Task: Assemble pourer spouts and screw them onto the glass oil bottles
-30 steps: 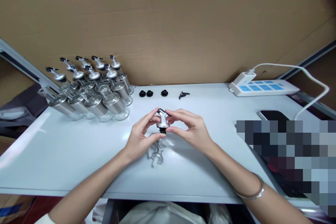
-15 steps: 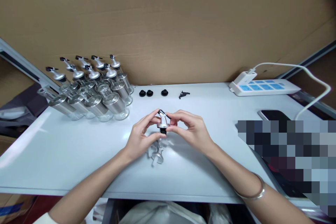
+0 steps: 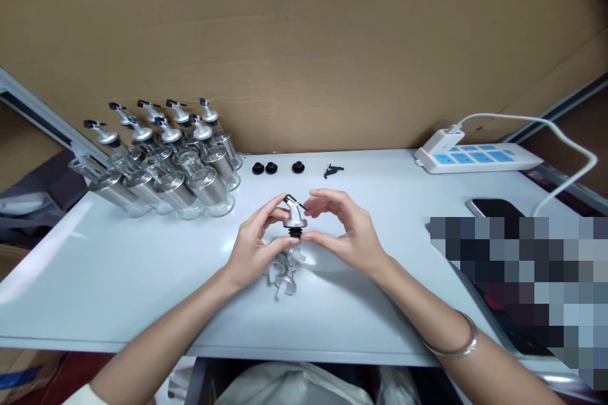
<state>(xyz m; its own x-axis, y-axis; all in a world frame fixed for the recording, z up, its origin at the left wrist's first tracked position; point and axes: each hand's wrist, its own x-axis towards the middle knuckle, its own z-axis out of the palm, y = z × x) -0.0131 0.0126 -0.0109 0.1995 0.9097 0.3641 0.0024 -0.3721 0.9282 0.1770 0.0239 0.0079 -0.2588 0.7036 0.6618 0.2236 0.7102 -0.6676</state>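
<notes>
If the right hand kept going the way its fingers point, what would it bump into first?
Probably the silver pourer spout, since the right hand points left at it and its fingertips are about touching. The left hand sits just beyond.

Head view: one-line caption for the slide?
Both hands, left hand and right hand, pinch a silver pourer spout above the white table, with spouted glass bottles grouped at rear left.
</notes>
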